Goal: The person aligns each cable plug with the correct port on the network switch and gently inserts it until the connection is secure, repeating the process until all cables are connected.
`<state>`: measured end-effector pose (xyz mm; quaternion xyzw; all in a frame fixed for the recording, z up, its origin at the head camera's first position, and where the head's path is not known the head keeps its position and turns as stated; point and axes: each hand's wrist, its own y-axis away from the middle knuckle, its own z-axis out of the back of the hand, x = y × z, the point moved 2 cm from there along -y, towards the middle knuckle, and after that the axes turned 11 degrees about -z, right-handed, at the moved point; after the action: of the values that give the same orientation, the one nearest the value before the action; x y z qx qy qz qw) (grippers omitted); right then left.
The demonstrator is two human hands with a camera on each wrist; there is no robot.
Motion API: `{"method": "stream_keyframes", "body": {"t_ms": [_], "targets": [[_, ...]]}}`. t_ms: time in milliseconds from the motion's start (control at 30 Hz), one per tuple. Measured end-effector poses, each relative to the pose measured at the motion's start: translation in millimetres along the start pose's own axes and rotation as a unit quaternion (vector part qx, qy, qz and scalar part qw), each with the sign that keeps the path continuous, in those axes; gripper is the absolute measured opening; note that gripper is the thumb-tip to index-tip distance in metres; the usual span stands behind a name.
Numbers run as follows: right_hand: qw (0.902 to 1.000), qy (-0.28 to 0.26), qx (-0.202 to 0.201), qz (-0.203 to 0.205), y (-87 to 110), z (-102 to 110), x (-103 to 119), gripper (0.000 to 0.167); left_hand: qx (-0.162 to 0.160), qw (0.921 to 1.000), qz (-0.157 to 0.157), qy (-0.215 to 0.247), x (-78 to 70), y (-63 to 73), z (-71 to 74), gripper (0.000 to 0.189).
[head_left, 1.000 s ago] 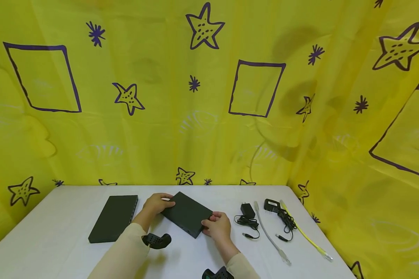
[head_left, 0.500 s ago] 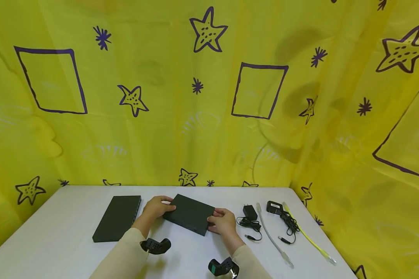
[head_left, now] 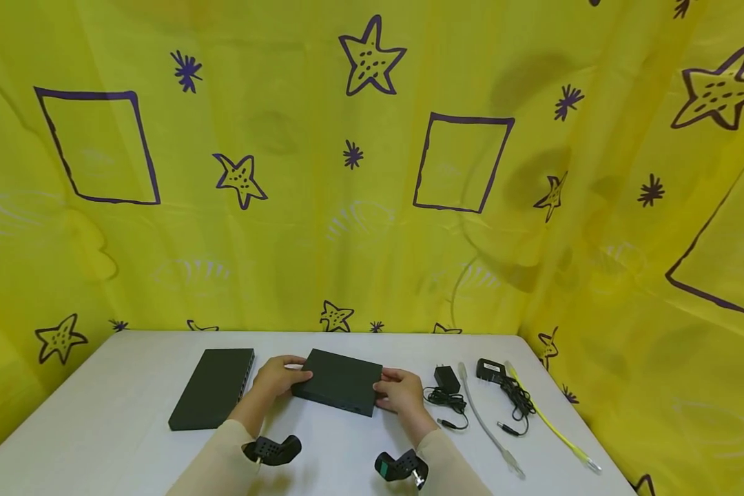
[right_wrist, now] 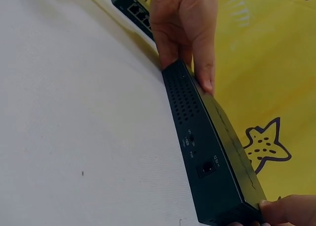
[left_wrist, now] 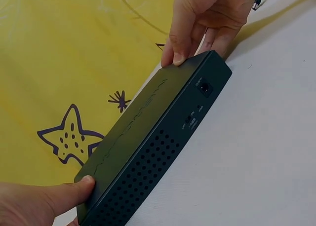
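Note:
A flat black network switch [head_left: 339,382] is held between both hands at the middle of the table. My left hand [head_left: 279,376] grips its left end, thumb on top and fingers beneath. On the right end, my right hand [head_left: 401,390] pinches a corner the same way. In the left wrist view, the switch's side [left_wrist: 163,152] facing me shows vent holes, an on/off slider and a round power jack. That jack [right_wrist: 207,168] has nothing plugged in, as the right wrist view also shows. The fingertips underneath are mostly hidden.
A second black network switch [head_left: 213,389] lies left of my left hand, its ports facing right. To the right lie two black power adapters [head_left: 447,379] [head_left: 491,370] with bundled cords, a grey cable [head_left: 480,413] and a yellow cable [head_left: 552,427]. A yellow curtain [head_left: 297,262] hangs behind the table.
The held switch has turned counterclockwise, so its near side lies more level across the view. My right hand has moved slightly right and away from me; both hands kept their grip.

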<state>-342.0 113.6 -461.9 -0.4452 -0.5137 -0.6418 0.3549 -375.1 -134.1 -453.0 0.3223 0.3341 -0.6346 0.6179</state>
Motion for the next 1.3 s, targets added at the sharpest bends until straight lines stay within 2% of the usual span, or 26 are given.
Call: {"method": "stream_keyframes", "body": {"t_ms": [233,400,533,933,1067,1200,1300], "targets": [[0.9998,0.017,0.000,-0.013,-4.1,1,2,0.041,-0.014,0.9998,-0.002,0.010,-1.7,10.6,-0.9,0.043],[0.9990,0.036,0.004,-0.025,-7.1,2,3,0.040,-0.026,0.9995,-0.018,0.006,-3.8,17.6,-2.4,0.045],[0.9987,0.042,0.007,-0.029,-8.0,2,4,0.039,-0.035,0.9992,-0.017,-0.003,-5.6,23.5,-3.4,0.046],[0.9978,0.056,-0.007,-0.035,-8.6,3,9,0.032,-0.057,0.9968,-0.038,-0.040,-5.1,28.3,-9.0,0.047],[0.9976,0.062,-0.019,-0.025,-6.9,3,8,0.029,-0.050,0.9979,-0.039,-0.008,-5.7,25.3,-9.6,0.046],[0.9966,0.077,-0.029,0.010,-2.1,2,2,0.031,-0.038,0.9977,-0.025,0.050,-5.5,19.5,-7.7,0.044],[0.9959,0.081,-0.024,0.034,3.3,2,-3,0.035,-0.033,0.9966,-0.013,0.075,-4.1,15.0,-6.0,0.043]]}}
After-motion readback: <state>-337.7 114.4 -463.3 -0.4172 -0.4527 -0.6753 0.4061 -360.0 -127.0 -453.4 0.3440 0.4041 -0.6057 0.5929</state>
